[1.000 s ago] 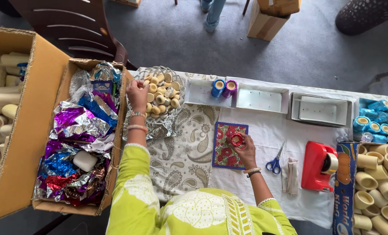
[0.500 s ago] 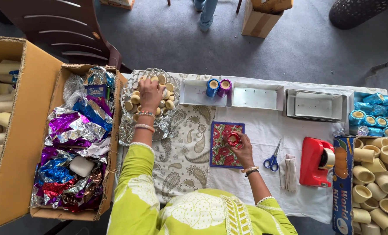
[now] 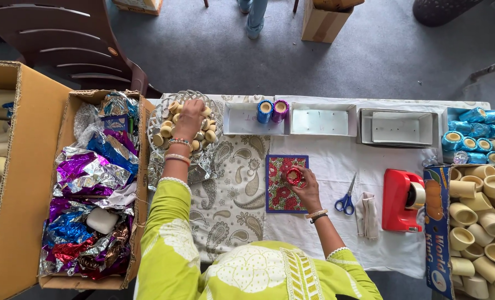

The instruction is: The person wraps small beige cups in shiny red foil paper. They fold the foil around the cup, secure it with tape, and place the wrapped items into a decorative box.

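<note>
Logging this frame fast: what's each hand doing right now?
Left hand: closed over small cream rolls in the glass bowl.
Right hand: pinching a small red ring.

Even, diffuse daylight is filling the scene; exposure is reading bright without clipping. Shadows are lying soft and short. Glare is sparking off the crumpled foil [image 3: 92,183] at nine o'clock. Focus is holding sharp centrally. Wide-angle distortion is bending the cardboard box [image 3: 22,183] edges at eight and four o'clock.

red floral square mat [image 3: 287,183] | red tape dispenser [image 3: 401,200] | blue-handled scissors [image 3: 347,198] | grey paisley cloth [image 3: 231,189]
</note>
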